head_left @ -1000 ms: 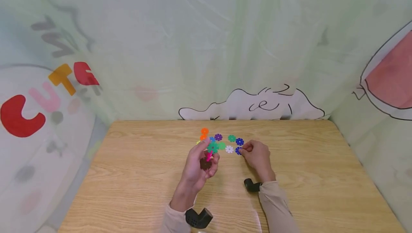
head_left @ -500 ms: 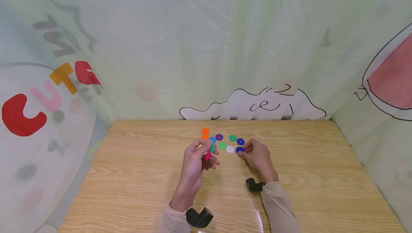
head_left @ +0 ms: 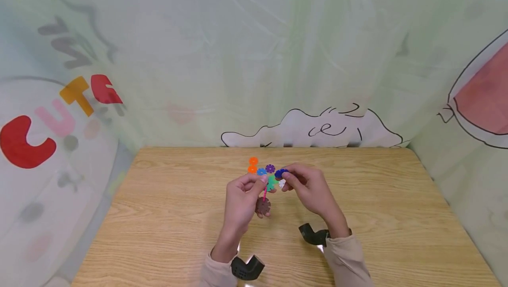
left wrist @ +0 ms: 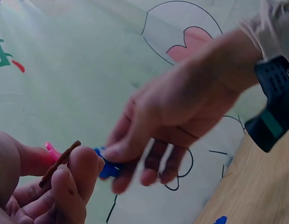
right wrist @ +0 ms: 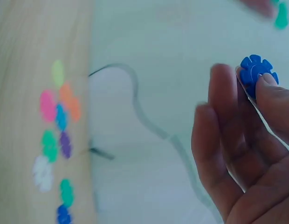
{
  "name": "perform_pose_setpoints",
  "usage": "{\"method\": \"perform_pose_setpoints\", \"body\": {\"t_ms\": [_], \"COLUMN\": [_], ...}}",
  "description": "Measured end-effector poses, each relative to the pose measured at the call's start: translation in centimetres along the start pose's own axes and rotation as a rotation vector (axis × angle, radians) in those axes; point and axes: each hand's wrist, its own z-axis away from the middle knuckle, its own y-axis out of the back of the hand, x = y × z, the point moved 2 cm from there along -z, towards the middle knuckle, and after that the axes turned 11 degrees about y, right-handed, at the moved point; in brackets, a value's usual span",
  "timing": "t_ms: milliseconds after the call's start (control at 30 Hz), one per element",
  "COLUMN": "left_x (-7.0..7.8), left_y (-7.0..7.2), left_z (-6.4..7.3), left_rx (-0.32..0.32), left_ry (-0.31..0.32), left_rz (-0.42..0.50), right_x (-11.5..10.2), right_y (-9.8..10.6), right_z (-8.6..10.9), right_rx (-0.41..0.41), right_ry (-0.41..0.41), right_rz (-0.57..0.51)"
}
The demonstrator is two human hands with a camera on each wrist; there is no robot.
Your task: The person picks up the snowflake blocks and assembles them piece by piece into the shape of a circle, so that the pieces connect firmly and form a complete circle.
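My left hand (head_left: pixel 241 199) grips several joined plastic snowflake discs: a brown disc (head_left: pixel 263 206), a pink disc (head_left: pixel 265 194) seen edge-on and a green disc (head_left: pixel 271 184). In the left wrist view, the brown disc (left wrist: pixel 60 163) shows edge-on between the fingers, and the pink one (left wrist: pixel 52 151) is partly hidden. Just to the right, my right hand (head_left: pixel 311 190) pinches a dark blue disc (head_left: pixel 281 173) between thumb and index finger. That blue disc (right wrist: pixel 254 74) is face-on in the right wrist view, with the other fingers loosely bent. The two hands are close but apart.
Loose discs lie on the wooden table (head_left: pixel 178 216) beyond my hands: orange discs (head_left: pixel 253 165), a light blue disc (head_left: pixel 261 171), a purple disc (head_left: pixel 270 169) and a white disc (right wrist: pixel 42 173). A printed curtain (head_left: pixel 254 57) hangs behind the table.
My right hand has picked up a dark blue disc from the table and moved left with it, toward my left hand. The left hand has turned the joined discs slightly.
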Motion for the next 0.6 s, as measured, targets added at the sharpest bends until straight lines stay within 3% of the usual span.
{"method": "perform_pose_setpoints", "body": {"t_ms": [267, 433, 600], "left_x": [0.4, 0.5, 0.5], "left_y": [-0.3, -0.5, -0.7], "left_z": [0.6, 0.8, 0.9], "left_rx": [0.037, 0.011, 0.001], "left_ry": [-0.066, -0.071, -0.073], "left_rz": [-0.038, -0.019, -0.003], "right_x": [-2.9, -3.6, -4.4], "right_y": [0.1, -0.1, -0.4], "right_z": [0.1, 0.1, 0.1], "right_rx": [0.019, 0.030, 0.071], "right_ry": [0.172, 0.267, 0.409], "right_rz": [0.065, 0.122, 0.283]}}
